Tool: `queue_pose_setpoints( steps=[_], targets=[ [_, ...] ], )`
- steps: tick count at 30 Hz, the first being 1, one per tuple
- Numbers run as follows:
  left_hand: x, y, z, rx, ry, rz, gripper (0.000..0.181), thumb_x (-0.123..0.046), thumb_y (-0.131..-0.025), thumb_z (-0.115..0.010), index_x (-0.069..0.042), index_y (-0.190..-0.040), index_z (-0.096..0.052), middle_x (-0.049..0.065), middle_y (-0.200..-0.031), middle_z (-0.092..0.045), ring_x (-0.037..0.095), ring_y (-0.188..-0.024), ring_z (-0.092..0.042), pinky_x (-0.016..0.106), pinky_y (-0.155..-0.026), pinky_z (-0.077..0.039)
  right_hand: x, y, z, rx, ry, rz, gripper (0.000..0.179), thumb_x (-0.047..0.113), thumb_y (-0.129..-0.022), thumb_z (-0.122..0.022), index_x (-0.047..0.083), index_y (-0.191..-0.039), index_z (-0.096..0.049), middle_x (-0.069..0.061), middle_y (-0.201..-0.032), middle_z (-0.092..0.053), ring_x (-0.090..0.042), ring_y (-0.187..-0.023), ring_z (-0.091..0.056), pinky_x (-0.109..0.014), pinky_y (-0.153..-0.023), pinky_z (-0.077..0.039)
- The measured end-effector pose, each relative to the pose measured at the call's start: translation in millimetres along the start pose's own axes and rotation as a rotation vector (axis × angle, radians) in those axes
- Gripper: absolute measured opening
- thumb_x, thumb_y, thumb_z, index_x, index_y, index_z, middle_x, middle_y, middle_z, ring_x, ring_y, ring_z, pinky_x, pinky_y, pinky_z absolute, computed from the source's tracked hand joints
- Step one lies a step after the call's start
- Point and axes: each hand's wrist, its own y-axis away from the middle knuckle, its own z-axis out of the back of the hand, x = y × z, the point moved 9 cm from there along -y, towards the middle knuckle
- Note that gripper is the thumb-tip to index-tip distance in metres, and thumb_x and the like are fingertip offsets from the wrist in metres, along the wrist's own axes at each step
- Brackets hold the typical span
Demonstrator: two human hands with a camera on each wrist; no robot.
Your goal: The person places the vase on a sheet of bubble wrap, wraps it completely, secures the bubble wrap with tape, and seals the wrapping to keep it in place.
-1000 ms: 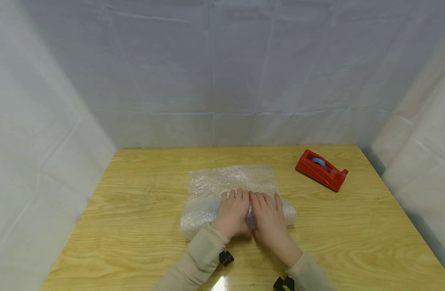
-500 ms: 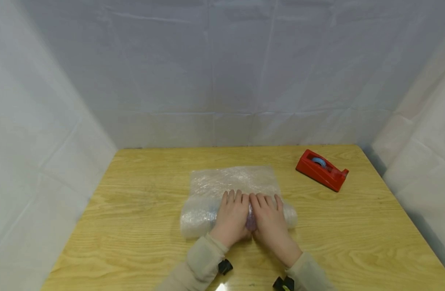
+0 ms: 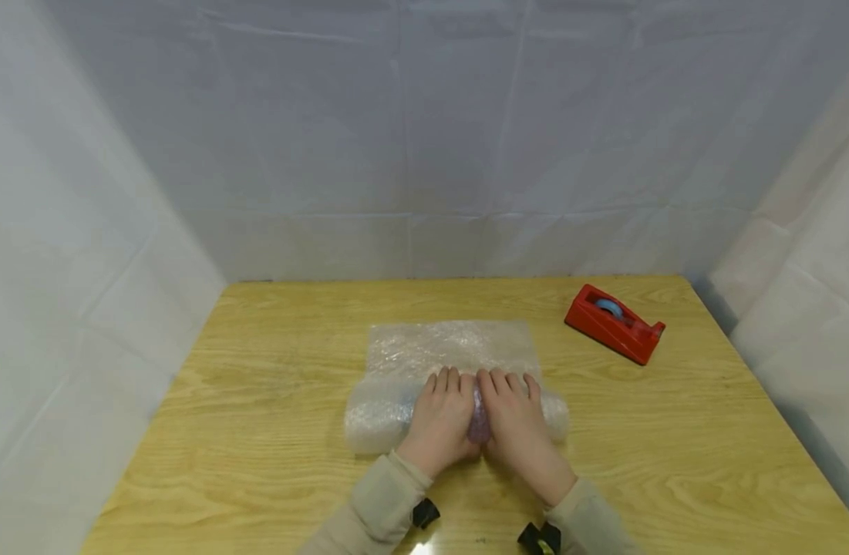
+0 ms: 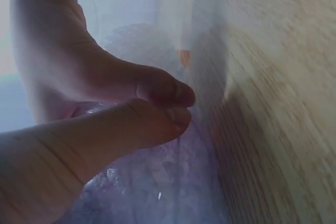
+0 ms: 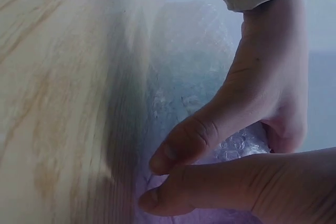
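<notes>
A roll of clear bubble wrap [image 3: 375, 416] lies crosswise on the table, with something purple and bluish showing through its layers. My left hand [image 3: 439, 428] and right hand [image 3: 517, 428] grip its middle side by side, fingers over the top. Both wrist views show the left thumb [image 4: 142, 127] and right thumb [image 5: 210, 182] with their tips close together against the near side of the wrap. Beyond the fingers, a flat stretch of the sheet [image 3: 459, 343] spreads over the table. What is wrapped inside is mostly hidden.
A red tape dispenser [image 3: 613, 324] with a blue-cored roll stands at the back right of the wooden table [image 3: 257, 401]. Pale cloth [image 3: 424, 139] hangs behind the table and at both sides. Black wrist devices [image 3: 425, 512] sit under the sleeves.
The flat sheet's far edge has come slightly nearer and shifted a little right. Both hands keep their grip on the roll, and the left wrist has moved slightly left.
</notes>
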Motion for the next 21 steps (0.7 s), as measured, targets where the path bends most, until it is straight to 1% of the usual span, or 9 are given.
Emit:
queue_pose_setpoints(
  steps=[4,7,12,15,18,21],
  targets=[
    [-1.6,0.7,-0.8,0.009,-0.035,-0.015,0.095,-0.058,-0.049,-0.091,-0.001,-0.117,-0.057,0.015,-0.109,-0.065,0.029,-0.105,-0.062,0.04,-0.097,-0.047,-1.5,-1.1,-0.4,0.031,-0.018,-0.008,0.088,0.024,-0.052,-0.095,0.005,-0.126,-0.053,-0.013,-0.115,-0.058,-0.037,-0.108,-0.054,-0.064,-0.098,-0.036],
    [-1.5,1.3,-0.5,0.007,-0.052,-0.017,0.093,-0.059,-0.048,-0.091,-0.003,-0.115,-0.058,0.009,-0.1,-0.064,0.023,-0.096,-0.062,0.037,-0.091,-0.049,-0.2,-1.4,1.7,0.01,-0.02,0.008,0.084,0.027,-0.052,-0.094,0.006,-0.122,-0.054,-0.013,-0.111,-0.058,-0.037,-0.104,-0.055,-0.062,-0.095,-0.039],
    [1.8,2.0,-2.8,0.01,-0.052,-0.012,0.093,-0.06,-0.044,-0.092,-0.004,-0.111,-0.058,0.006,-0.093,-0.063,0.021,-0.086,-0.061,0.033,-0.076,-0.051,3.3,-3.2,4.8,-0.012,-0.045,0.056,0.083,0.038,-0.051,-0.094,0.008,-0.116,-0.054,-0.012,-0.109,-0.058,-0.036,-0.099,-0.056,-0.059,-0.091,-0.04],
    [3.9,2.1,-5.3,0.024,-0.03,-0.006,0.092,-0.059,-0.043,-0.092,-0.005,-0.109,-0.057,0.006,-0.091,-0.063,0.021,-0.083,-0.061,0.032,-0.071,-0.05,3.8,-6.2,5.1,0.019,-0.06,0.077,0.081,0.041,-0.052,-0.094,0.008,-0.114,-0.055,-0.012,-0.107,-0.057,-0.036,-0.098,-0.056,-0.058,-0.089,-0.041],
    [5.6,2.0,-8.8,0.049,0.005,-0.002,0.093,-0.058,-0.044,-0.092,-0.005,-0.11,-0.057,0.007,-0.095,-0.063,0.021,-0.085,-0.061,0.033,-0.072,-0.05,2.2,-10.1,2.0,0.087,-0.061,0.082,0.082,0.043,-0.053,-0.093,0.007,-0.117,-0.055,-0.012,-0.109,-0.058,-0.036,-0.101,-0.056,-0.058,-0.09,-0.041],
    [7.2,1.0,-11.9,0.071,0.033,0.002,0.094,-0.057,-0.044,-0.092,-0.005,-0.113,-0.056,0.008,-0.098,-0.063,0.022,-0.088,-0.061,0.034,-0.073,-0.05,-0.7,-13.5,-3.0,0.166,-0.078,0.074,0.089,0.042,-0.052,-0.094,0.007,-0.124,-0.054,-0.012,-0.115,-0.058,-0.037,-0.107,-0.055,-0.059,-0.093,-0.04]
  ],
)
